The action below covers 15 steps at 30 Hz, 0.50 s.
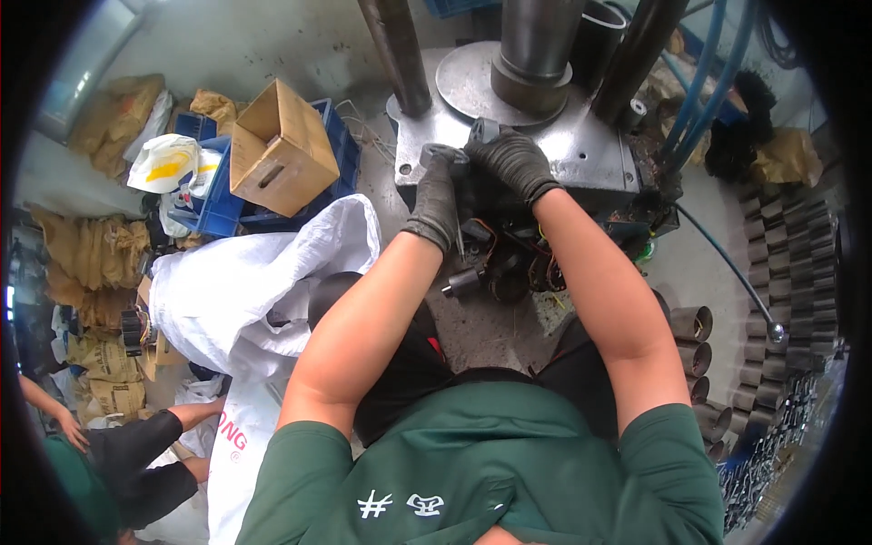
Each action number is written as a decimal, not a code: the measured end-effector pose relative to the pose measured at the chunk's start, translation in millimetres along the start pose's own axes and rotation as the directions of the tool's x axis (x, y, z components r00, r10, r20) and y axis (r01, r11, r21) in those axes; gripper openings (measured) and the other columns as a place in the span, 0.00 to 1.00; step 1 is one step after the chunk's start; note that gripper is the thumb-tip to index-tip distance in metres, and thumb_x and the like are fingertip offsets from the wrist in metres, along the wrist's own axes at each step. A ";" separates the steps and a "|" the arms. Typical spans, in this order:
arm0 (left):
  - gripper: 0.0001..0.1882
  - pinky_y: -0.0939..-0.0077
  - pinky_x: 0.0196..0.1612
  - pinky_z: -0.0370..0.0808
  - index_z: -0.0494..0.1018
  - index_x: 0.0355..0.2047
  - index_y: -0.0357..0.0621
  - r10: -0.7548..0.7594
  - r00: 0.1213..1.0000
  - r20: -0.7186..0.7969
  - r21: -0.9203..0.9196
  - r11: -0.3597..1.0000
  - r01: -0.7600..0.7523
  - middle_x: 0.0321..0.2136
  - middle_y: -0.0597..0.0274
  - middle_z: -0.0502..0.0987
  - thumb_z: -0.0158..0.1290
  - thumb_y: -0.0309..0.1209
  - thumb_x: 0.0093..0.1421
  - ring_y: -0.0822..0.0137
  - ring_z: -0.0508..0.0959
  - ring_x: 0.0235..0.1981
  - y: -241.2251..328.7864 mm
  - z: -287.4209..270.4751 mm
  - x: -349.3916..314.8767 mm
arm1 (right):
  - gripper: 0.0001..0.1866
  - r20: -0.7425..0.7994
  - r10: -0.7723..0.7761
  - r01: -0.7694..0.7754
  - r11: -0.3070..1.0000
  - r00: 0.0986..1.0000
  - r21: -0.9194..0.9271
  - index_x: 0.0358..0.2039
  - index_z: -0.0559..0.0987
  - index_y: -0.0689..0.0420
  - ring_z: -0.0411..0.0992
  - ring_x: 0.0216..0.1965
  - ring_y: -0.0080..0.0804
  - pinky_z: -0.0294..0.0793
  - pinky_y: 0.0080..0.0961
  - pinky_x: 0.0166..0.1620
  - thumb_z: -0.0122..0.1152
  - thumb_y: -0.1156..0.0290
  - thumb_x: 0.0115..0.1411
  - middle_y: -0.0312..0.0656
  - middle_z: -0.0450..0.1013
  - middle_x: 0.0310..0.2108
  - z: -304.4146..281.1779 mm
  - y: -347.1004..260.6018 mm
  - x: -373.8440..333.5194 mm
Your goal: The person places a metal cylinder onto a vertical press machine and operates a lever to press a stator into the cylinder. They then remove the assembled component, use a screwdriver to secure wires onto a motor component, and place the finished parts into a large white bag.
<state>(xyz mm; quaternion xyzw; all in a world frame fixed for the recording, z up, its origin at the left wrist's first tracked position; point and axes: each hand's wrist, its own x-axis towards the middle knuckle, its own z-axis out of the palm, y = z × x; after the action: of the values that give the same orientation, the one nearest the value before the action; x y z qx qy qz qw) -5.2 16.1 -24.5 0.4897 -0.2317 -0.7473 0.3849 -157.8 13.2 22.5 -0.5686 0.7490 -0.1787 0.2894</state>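
Both my hands wear dark grey knitted gloves and are at the front edge of a metal press table (595,163). My left hand (434,202) is closed on a grey metal part with a rounded end (445,153). Close beside it, my right hand (516,165) grips a grey metal ring-shaped part (484,130). My fingers cover much of both parts, so their full shape is hidden. Behind them lies a round steel plate (463,82) with a thick steel ram (536,45) standing over it.
Dark steel columns (395,54) flank the ram. Wired motor parts (509,272) lie below my hands. At left are a cardboard box (286,150), blue crates (343,145) and a white sack (245,282). Steel cylinders (690,322) are stacked right. Another person (136,463) is lower left.
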 end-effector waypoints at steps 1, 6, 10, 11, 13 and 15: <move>0.18 0.75 0.17 0.65 0.75 0.25 0.60 -0.027 0.999 -0.028 0.010 1.000 0.027 0.17 0.71 0.71 0.53 0.57 0.58 0.70 0.68 0.13 0.5 9.7 -8.1 | 0.34 -0.077 0.023 -0.020 0.999 0.997 0.032 0.48 0.83 0.57 0.78 0.52 0.51 0.75 0.39 0.56 0.60 0.40 0.53 0.56 0.80 0.47 4.8 11.6 5.9; 0.16 0.69 0.31 0.75 0.73 0.33 0.53 0.280 0.946 0.162 -0.233 0.943 -0.239 0.28 0.67 0.75 0.45 0.48 0.67 0.66 0.75 0.25 -42.5 -36.0 66.8 | 0.37 -0.142 -0.262 0.251 0.964 0.955 -0.091 0.54 0.75 0.61 0.80 0.44 0.53 0.79 0.40 0.49 0.66 0.47 0.52 0.59 0.80 0.39 38.3 26.5 7.9; 0.22 0.66 0.36 0.83 0.77 0.43 0.40 0.058 0.978 0.200 -0.019 0.998 -0.055 0.33 0.57 0.82 0.43 0.45 0.67 0.62 0.83 0.29 -61.5 -21.4 17.3 | 0.32 -0.371 -0.067 0.205 0.916 0.926 0.345 0.52 0.75 0.62 0.81 0.36 0.42 0.80 0.35 0.43 0.72 0.59 0.50 0.53 0.81 0.35 34.5 50.3 -61.9; 0.24 0.66 0.35 0.84 0.77 0.45 0.37 0.022 0.958 0.286 0.086 0.995 -0.048 0.33 0.54 0.83 0.43 0.46 0.67 0.60 0.84 0.29 -61.3 -23.7 -0.2 | 0.30 -0.469 -0.114 0.336 0.841 0.876 0.425 0.51 0.75 0.62 0.80 0.35 0.37 0.80 0.32 0.42 0.72 0.63 0.50 0.50 0.81 0.35 47.2 74.4 -62.7; 0.22 0.67 0.30 0.84 0.78 0.44 0.39 0.151 0.950 0.272 0.159 0.967 -0.199 0.30 0.56 0.83 0.50 0.46 0.66 0.60 0.83 0.24 -65.9 -50.6 1.1 | 0.23 -0.375 -0.039 0.353 0.437 0.926 0.827 0.50 0.76 0.61 0.77 0.38 0.28 0.80 0.28 0.43 0.69 0.72 0.52 0.37 0.79 0.39 48.4 39.4 -93.6; 0.19 0.69 0.33 0.83 0.78 0.46 0.41 0.174 0.858 0.483 -0.118 0.984 -0.133 0.33 0.59 0.83 0.58 0.43 0.63 0.63 0.83 0.27 -40.9 -25.5 -66.6 | 0.21 -0.298 -0.058 0.304 0.209 0.953 0.930 0.49 0.77 0.60 0.78 0.38 0.28 0.81 0.29 0.43 0.66 0.74 0.54 0.39 0.79 0.39 25.8 39.2 -117.0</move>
<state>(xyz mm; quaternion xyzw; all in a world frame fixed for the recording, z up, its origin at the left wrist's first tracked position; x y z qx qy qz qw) 18.7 94.7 -27.7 0.2478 -0.3298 -0.8226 0.3913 -149.0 137.9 6.2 -0.3296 0.4290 -0.6911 0.4792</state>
